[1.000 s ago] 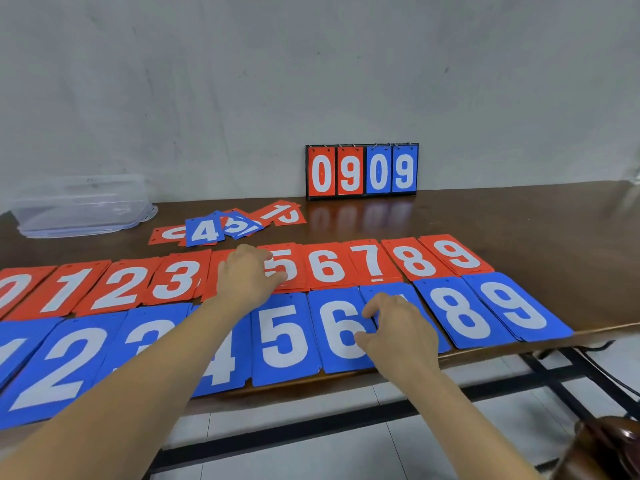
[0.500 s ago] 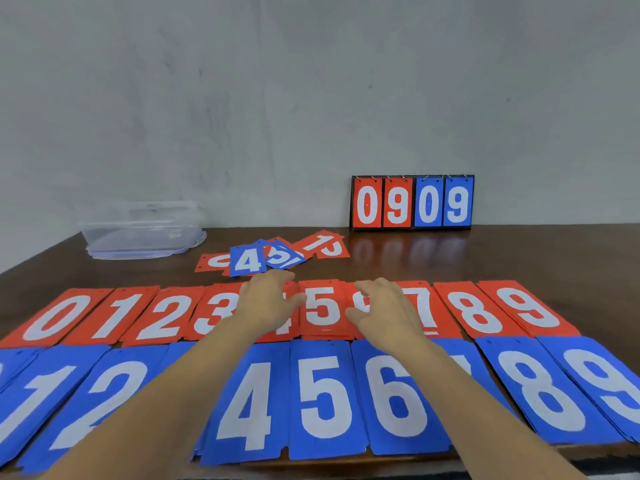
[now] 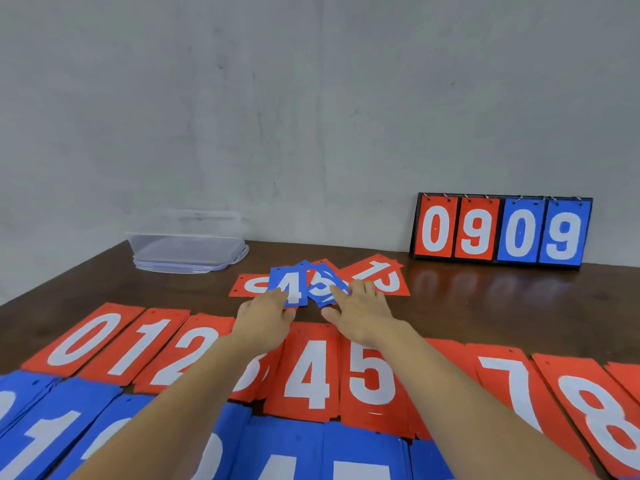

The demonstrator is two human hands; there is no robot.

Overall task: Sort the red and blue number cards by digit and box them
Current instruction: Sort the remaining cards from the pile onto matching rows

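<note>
A loose pile of red and blue number cards (image 3: 377, 277) lies on the brown table beyond the sorted rows, with a blue 4 card (image 3: 291, 284) on top. My left hand (image 3: 265, 318) reaches to the pile and its fingertips touch the blue 4. My right hand (image 3: 362, 311) lies next to it, fingers stretched onto a blue card (image 3: 323, 287) in the pile. A row of red card stacks (image 3: 310, 372) numbered from 0 upward runs across the table under my forearms. Nearer me is a row of blue card stacks (image 3: 52, 420).
A clear plastic box (image 3: 188, 245) stands at the back left by the wall. A black flip scoreboard (image 3: 502, 230) showing 0909 stands at the back right. Bare table (image 3: 502, 306) lies between the pile and the scoreboard.
Both hands have moved forward from the red 4 to 6 stacks to the loose pile. The view has shifted closer and to the left.
</note>
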